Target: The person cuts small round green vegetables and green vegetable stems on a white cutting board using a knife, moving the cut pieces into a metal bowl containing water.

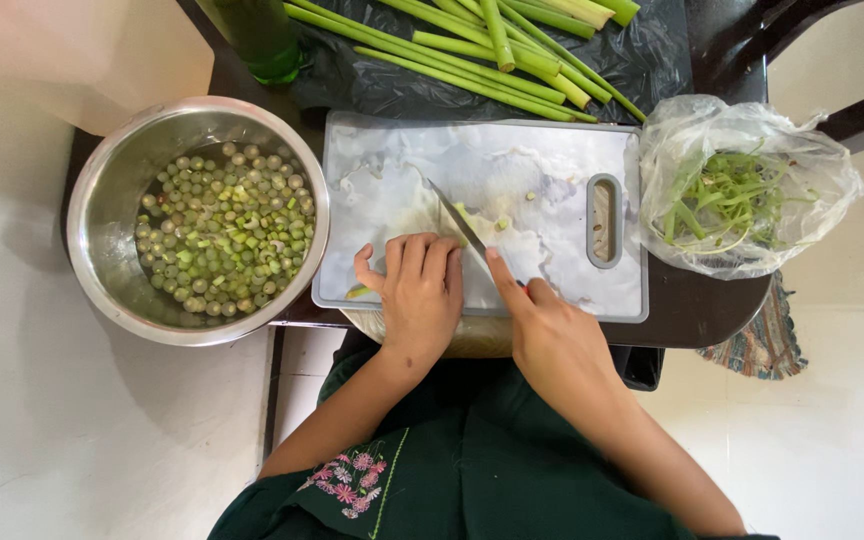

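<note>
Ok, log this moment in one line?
left hand: pressing stems on cutting board | right hand: holding knife, slicing | bowl: cut pieces

Slanted knife blade over green stem pieces on board.

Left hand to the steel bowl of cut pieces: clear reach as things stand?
Probably yes. The left hand rests flat on the cutting board beside the steel bowl, nothing between them; the knife lies on its other side.

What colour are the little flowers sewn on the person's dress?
The embroidered flowers are pink, with green leaves, on a dark green dress. The head view shows them best.
</note>
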